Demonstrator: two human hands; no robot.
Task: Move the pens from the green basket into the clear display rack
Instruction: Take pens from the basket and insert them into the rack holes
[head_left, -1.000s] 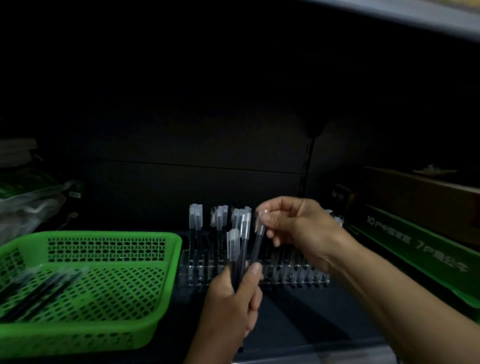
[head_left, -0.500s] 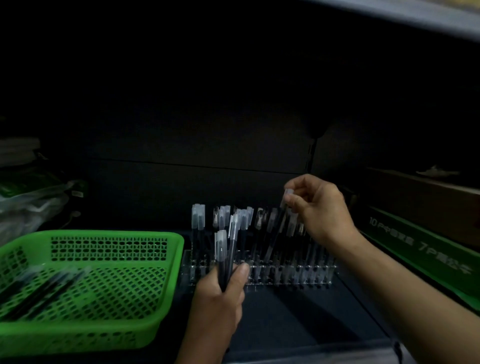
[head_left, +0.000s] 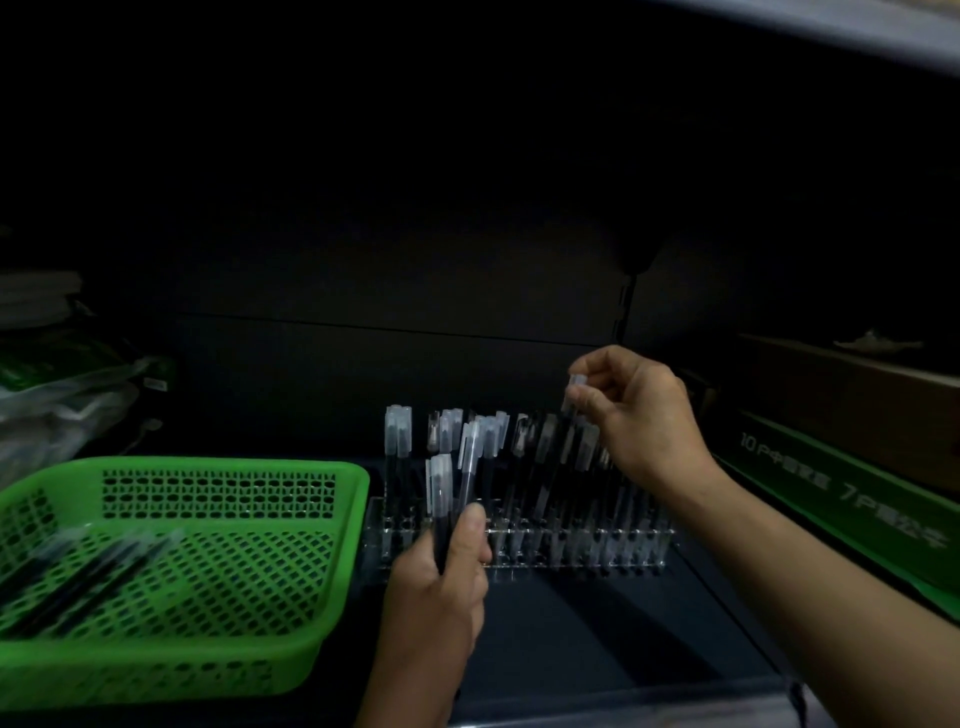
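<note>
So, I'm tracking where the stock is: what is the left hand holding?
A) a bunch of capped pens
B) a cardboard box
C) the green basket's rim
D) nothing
A: the left hand grips a bunch of capped pens upright, in front of the clear display rack.

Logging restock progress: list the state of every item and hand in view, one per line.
green basket: upright, partly filled.
basket pens: lying flat at its left.
clear display rack: racked pens standing upright.
left hand: grips pen bundle upright.
right hand: pinches single pen by its cap.
single pen: tilted over the rack, seating unclear.
</note>
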